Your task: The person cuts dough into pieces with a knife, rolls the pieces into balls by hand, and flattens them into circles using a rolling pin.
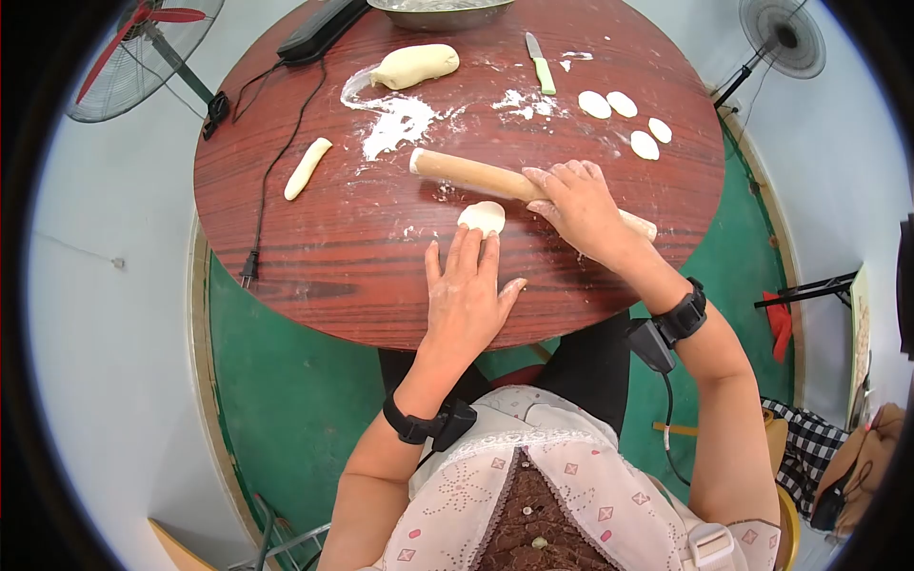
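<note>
My left hand lies with its fingers spread, the fingertips touching the near edge of a flat round dough wrapper on the table. My right hand is closed round the right part of a wooden rolling pin, which lies slanted just beyond the wrapper. Several rolled wrappers sit at the right. Toward the back rests a thick lump of dough, and a thin dough strip lies at the left. White flour is scattered between them.
The round wooden table also bears a knife with a green handle, a metal bowl at the far edge, and a black case. A black cord with a plug runs along the left. Fans stand behind.
</note>
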### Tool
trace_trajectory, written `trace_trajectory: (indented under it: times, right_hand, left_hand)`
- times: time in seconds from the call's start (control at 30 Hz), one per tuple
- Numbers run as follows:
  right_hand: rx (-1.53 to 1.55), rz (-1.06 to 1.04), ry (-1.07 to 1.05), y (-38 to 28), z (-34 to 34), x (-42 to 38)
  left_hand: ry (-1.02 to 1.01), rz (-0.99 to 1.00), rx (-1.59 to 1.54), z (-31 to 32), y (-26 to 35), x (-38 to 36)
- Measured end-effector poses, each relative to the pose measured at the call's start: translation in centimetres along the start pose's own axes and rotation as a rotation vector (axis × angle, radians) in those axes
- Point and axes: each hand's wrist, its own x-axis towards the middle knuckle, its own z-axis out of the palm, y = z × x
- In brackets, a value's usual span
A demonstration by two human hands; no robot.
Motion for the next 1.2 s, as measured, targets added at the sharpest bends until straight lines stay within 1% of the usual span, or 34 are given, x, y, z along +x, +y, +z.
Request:
trace_trajectory:
  times: [0.03, 0.13, 0.2, 0.27, 0.37, 0.4, 0.43, 0.5, 0.53, 0.57, 0.63, 0.67, 0.77, 0.9, 0.93, 1.03, 1.13, 1.2]
  right_hand:
    - [0.011, -0.008, 0.027, -0.1, -0.3, 0.2]
    - [0.034, -0.067, -0.016, -1.4, -0.3, 0.0]
    - [0.065, -0.024, -0.09, -2.3, 0.3, -0.3]
    - [0.073, 0.052, -0.147, -3.3, 1.2, -0.3]
    - [-0.185, -0.033, 0.047, -2.4, 2.2, 0.8]
    - [-0.154, 0.072, -0.077, -1.8, 2.3, 1.4]
    - [-0.143, 0.074, -0.082, -1.7, 2.4, 1.4]
    - [-0.12, 0.072, -0.092, -1.5, 2.3, 1.7]
    - [-0.118, 0.031, -0.106, -2.0, 2.0, 1.0]
    - [-0.053, -0.008, -0.096, -2.8, 1.6, 0.1]
    - [-0.007, -0.02, -0.134, -4.0, 1.5, -1.3]
    - [-0.077, -0.054, -0.046, -3.9, 1.7, -1.3]
    - [-0.063, 0.035, -0.13, -3.3, 1.4, 0.0]
    - [-0.024, 0.032, -0.044, -1.8, 1.6, 0.9]
    - [-0.023, 0.059, -0.041, -1.4, 1.3, 1.0]
    - [0.05, -0.004, 0.008, -0.8, 0.4, 0.6]
    - [0.024, -0.067, -0.083, -1.5, -0.7, -0.2]
    - [0.041, -0.094, -0.081, -1.9, -0.2, -0.7]
  left_hand:
    - [0.003, 0.006, 0.002, 0.1, -0.1, -0.1]
    - [0.007, -0.003, 0.032, -0.1, 0.1, -0.1]
    - [0.039, -0.017, 0.038, -0.2, 0.2, 0.0]
    - [0.016, -0.048, 0.023, -0.3, 0.4, -0.1]
    - [0.003, -0.059, 0.039, -0.5, 0.5, 0.0]
    - [0.005, -0.051, 0.05, -0.6, 0.5, 0.0]
    - [0.007, -0.051, 0.045, -0.5, 0.6, 0.0]
    - [0.015, -0.055, 0.035, -0.5, 0.4, 0.0]
    - [0.021, -0.049, 0.043, -0.6, 0.4, 0.0]
    - [0.027, -0.047, 0.05, -0.6, 0.3, -0.1]
    - [0.041, -0.049, 0.058, -0.5, 0.3, -0.1]
    - [0.044, -0.048, 0.058, -0.5, 0.3, -0.1]
    - [0.031, -0.06, 0.034, -0.3, 0.5, 0.1]
    - [0.024, -0.032, 0.043, -0.3, 0.3, 0.1]
    - [0.035, -0.022, 0.058, -0.4, 0.3, 0.1]
    - [0.034, -0.023, 0.044, -0.4, 0.2, 0.1]
    - [0.055, -0.018, 0.068, 0.0, 0.0, -0.1]
    - [0.057, -0.031, 0.047, -0.1, 0.1, -0.1]
